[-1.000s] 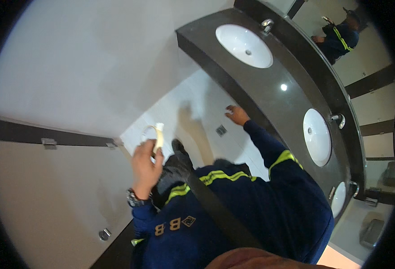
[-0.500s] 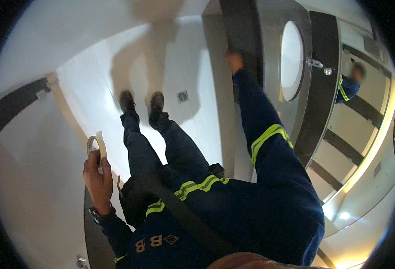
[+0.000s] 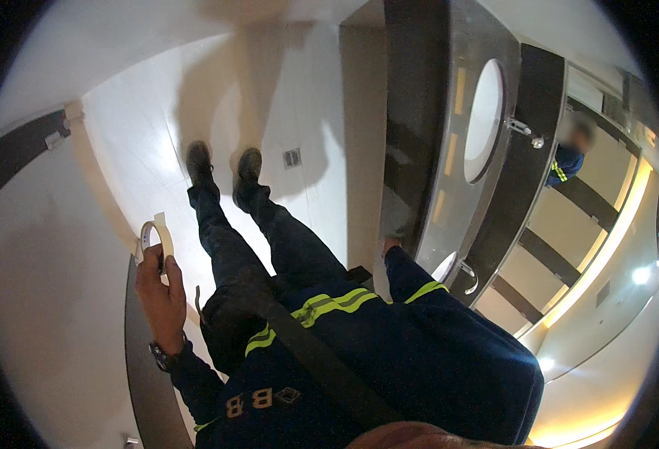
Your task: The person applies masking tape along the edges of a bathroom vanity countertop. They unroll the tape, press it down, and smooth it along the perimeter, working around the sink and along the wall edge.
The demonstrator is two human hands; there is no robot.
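A roll of pale masking tape (image 3: 167, 241) is pinched in my left hand (image 3: 162, 301), with a short loose end standing up from its top. That hand is held out at the left, above the pale floor, and wears a dark wristwatch. My right hand (image 3: 392, 244) is beside the dark front panel (image 3: 408, 161) of a washbasin counter, low and close to my body. Only a small part of it shows past the sleeve; its fingers are hidden, so I cannot tell whether they touch the panel.
Along the right runs the counter with an oval white basin (image 3: 484, 123), a metal tap (image 3: 525, 132) and a second basin (image 3: 443, 269). A mirror (image 3: 562, 232) behind it reflects a person and cubicle doors. A pale partition (image 3: 52, 269) stands at left. A drain (image 3: 292, 158) lies in the floor.
My right hand has come back along the counter front toward my body, its arm now bent. The second basin has come into view. My left hand still holds the masking tape.
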